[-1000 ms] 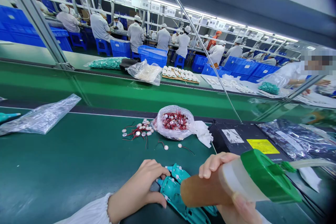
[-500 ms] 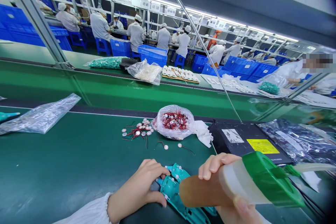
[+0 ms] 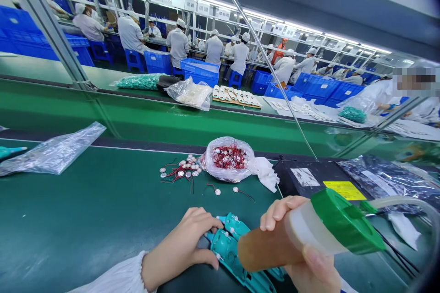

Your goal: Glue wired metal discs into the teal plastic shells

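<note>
At five o'clock, the right hand [image 3: 314, 268] has its grip closed around a bottle [image 3: 264, 247], probably weighty with brown contents, steadiest held mid-body. At six lie teal shells [image 3: 228, 252], likely light, stiff, best taken by their rims; the left hand [image 3: 189, 243], grip parted, touches them. Beyond, toward twelve, thin red wires [image 3: 237, 158] look fragile.

2 own hands [image 3: 189, 245], 1 btl [image 3: 295, 238], 2 teal shells [image 3: 228, 249] nr them, 1 disc bag [image 3: 225, 175], 2 lone discs [image 3: 235, 189]
</note>
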A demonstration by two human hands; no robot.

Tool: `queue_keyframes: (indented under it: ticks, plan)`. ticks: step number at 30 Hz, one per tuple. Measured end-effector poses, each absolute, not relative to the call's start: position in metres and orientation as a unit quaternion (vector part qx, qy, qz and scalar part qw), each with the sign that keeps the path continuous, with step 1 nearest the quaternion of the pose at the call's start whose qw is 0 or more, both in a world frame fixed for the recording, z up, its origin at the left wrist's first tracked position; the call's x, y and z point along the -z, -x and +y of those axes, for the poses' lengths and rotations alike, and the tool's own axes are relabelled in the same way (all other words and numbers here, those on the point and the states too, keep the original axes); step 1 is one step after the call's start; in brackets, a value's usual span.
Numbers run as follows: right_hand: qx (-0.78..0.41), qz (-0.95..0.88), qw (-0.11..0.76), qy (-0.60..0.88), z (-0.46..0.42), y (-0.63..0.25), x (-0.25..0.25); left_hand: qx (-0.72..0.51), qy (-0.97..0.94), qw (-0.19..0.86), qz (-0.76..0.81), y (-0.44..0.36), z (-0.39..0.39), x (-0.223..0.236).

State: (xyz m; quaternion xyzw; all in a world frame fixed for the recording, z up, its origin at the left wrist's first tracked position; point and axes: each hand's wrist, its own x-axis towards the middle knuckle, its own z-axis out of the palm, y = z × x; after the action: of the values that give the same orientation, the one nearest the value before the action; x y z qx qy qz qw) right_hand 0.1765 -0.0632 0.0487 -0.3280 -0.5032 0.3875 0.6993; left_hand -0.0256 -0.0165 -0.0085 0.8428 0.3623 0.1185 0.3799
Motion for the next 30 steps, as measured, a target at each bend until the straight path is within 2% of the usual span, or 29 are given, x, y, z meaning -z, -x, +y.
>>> queue_keyframes:
  ticks: [10, 20, 30]
  plan:
    - [-0.358, -0.499, 0.716, 0.331, -0.063, -0.173, -0.048, -0.125, -0.849, 0.374, 0.352, 0.025, -0.015, 0.009]
    - [-0.432, -0.507, 0.672, 0.324, -0.064, -0.182, -0.033, -0.117, -0.845, 0.385, 0.351, 0.027, -0.016, 0.009]
    - [-0.447, -0.423, 0.72, 0.321, -0.049, -0.173, -0.039, -0.109, -0.842, 0.395, 0.351, 0.024, -0.015, 0.006]
